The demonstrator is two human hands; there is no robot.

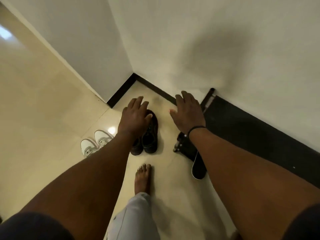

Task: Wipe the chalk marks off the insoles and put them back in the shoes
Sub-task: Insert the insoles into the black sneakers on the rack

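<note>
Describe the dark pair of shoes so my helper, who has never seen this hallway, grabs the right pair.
Start at the wall corner with the black skirting board. On the cream tiled floor just in front of it stands the pair of black lace-up shoes, side by side, under the open left hand. The white and grey sneakers to their left are the only other pair.

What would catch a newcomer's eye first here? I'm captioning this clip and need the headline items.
Two bare arms reach down from the camera: the left hand spread open above the black shoes standing as a pair in the middle of the floor, the right hand open above bare tile. White sneakers sit left of the black pair, and a black skateboard lies to the right by the wall.
</note>
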